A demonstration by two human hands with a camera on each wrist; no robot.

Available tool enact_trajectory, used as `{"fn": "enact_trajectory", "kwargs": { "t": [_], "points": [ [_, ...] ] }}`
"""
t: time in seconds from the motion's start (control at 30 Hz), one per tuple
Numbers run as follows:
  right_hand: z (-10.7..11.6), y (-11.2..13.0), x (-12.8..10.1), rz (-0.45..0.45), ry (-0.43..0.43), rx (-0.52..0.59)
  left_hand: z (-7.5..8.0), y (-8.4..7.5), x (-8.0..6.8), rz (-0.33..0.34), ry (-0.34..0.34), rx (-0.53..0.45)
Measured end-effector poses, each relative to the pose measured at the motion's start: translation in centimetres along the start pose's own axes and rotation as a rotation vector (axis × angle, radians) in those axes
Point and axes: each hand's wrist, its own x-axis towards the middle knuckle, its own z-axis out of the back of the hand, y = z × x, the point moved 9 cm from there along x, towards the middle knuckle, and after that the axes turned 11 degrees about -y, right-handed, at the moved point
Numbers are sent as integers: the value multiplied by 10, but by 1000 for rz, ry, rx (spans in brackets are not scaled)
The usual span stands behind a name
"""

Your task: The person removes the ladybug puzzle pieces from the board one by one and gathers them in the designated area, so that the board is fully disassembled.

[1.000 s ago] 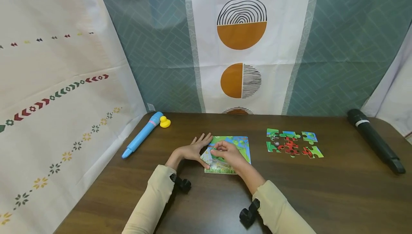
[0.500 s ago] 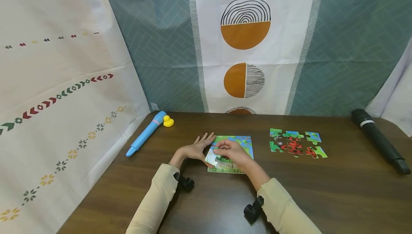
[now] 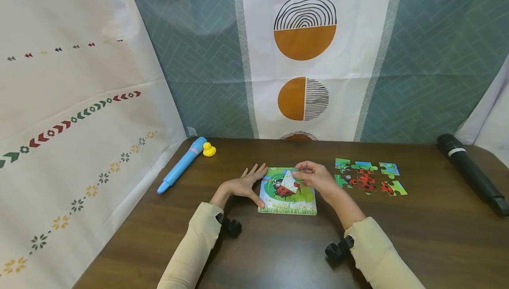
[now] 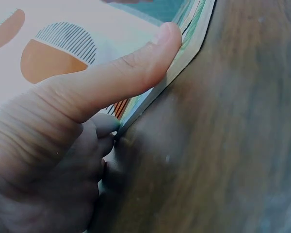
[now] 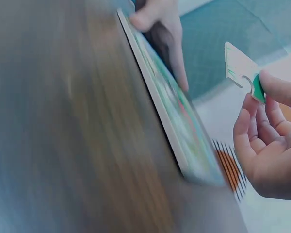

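Note:
A square puzzle board (image 3: pixel 288 211) with a ladybird picture lies flat on the brown table. My left hand (image 3: pixel 238 187) rests along its left side with fingers spread and straight, the thumb (image 4: pixel 136 68) touching the board's edge. Above the board's right part, my right hand (image 3: pixel 319 178) pinches a puzzle piece (image 3: pixel 289 182) between thumb and fingers. In the right wrist view this piece (image 5: pixel 237 60) is pale with a green corner and a rounded notch, held tilted and apart from the board. To the right, several loose puzzle pieces (image 3: pixel 363 182) lie in two rows.
A blue marker-shaped stick (image 3: pixel 182 165) and a yellow rubber duck (image 3: pixel 209 150) lie at the back left of the table (image 3: pixel 278 253). A black microphone (image 3: pixel 473 174) lies at the right. Patterned cloths hang behind and at the left.
My right hand has lifted the puzzle piece from the board's left part and carried it to the right, uncovering the ladybird picture. My left hand stays at the board's left side.

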Motion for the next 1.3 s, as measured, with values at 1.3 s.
{"fn": "enact_trajectory", "kwargs": {
  "t": [1.3],
  "points": [
    [115,-29,-30,153,-18,-594,0,-1,0,4,-1,-7]
  ]
}}
